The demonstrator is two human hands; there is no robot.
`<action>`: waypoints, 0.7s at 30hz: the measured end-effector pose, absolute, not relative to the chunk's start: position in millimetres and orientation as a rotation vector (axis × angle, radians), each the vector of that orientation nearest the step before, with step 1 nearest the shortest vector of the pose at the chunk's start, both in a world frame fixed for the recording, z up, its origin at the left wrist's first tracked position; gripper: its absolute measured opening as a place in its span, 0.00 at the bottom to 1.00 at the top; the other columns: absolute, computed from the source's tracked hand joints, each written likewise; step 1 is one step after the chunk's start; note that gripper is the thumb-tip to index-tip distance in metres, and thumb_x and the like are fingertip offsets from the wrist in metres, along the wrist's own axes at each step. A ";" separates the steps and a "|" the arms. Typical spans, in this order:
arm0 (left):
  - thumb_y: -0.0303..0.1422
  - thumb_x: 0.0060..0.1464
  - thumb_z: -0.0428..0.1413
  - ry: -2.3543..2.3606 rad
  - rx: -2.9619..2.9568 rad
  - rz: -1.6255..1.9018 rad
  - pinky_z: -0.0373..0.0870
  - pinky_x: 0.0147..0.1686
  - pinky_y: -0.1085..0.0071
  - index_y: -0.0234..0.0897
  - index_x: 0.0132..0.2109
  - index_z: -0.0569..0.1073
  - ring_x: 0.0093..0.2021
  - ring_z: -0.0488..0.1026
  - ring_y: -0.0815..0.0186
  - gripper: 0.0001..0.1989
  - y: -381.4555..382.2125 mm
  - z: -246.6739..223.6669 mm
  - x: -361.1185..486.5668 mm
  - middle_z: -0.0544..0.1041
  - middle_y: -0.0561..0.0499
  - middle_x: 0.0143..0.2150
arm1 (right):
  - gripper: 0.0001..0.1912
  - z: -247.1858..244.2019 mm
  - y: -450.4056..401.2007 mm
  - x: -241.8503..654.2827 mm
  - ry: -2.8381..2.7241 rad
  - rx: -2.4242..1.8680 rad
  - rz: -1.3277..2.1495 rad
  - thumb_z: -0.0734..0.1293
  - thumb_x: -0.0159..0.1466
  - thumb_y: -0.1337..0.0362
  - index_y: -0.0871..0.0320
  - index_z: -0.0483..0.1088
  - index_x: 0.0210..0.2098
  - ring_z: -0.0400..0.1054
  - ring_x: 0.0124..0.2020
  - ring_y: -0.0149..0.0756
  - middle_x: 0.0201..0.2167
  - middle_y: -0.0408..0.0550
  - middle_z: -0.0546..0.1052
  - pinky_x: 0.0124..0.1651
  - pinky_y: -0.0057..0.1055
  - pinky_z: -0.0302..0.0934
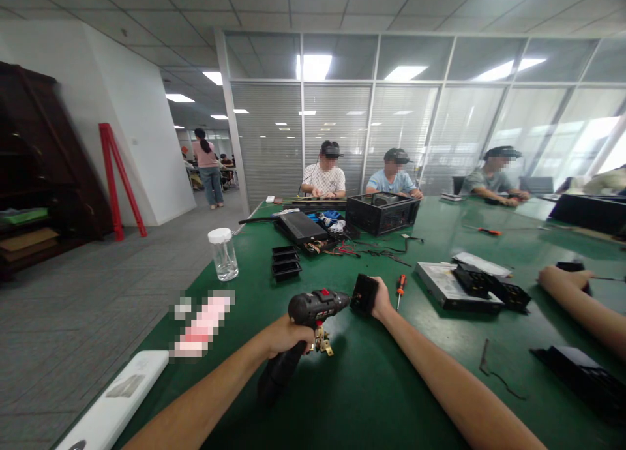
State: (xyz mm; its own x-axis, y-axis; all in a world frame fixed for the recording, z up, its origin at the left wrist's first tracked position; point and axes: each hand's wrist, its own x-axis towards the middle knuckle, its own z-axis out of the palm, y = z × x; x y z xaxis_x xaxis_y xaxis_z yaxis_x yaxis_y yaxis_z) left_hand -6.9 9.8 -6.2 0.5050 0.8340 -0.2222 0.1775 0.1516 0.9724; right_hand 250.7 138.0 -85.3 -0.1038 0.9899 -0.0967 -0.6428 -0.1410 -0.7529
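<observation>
My left hand [288, 336] is wrapped round the handle of a black cordless drill [315, 306] with a red switch on top. The drill points right, its tip close to a small black box-shaped part [362, 293]; whether they touch I cannot tell. That part is gripped in my right hand [382, 301], its fingers partly hidden behind it. Below the drill, several small brass-coloured pieces [323, 342] lie on the green table [342, 398]. An orange screwdriver [401, 287] lies just right of my right hand.
Black trays [285, 264], a clear jar [223, 254] and a long white box [117, 398] are at left. Cables and a black computer case [381, 213] stand farther back. At right are a metal drive unit [440, 284] and another person's hand [562, 277]. People sit across the table.
</observation>
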 end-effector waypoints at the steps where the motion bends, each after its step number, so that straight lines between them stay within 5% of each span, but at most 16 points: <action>1: 0.24 0.32 0.51 0.971 1.368 0.598 0.57 0.22 0.74 0.31 0.22 0.69 0.19 0.62 0.71 0.04 9.9 -6.6 -7.1 0.67 0.55 0.18 | 0.10 -84.8 137.7 250.6 -0.629 -0.738 1.604 0.59 0.53 0.56 0.56 0.62 0.22 0.62 0.15 0.34 0.14 0.42 0.67 0.18 0.32 0.57; 21: 0.24 0.33 0.51 0.908 1.390 0.628 0.59 0.23 0.73 0.31 0.23 0.69 0.19 0.62 0.71 0.05 12.6 -12.9 -7.9 0.67 0.54 0.18 | 0.12 -83.9 137.8 249.4 -0.607 -0.796 1.624 0.58 0.53 0.54 0.57 0.62 0.22 0.62 0.15 0.35 0.14 0.43 0.67 0.18 0.32 0.56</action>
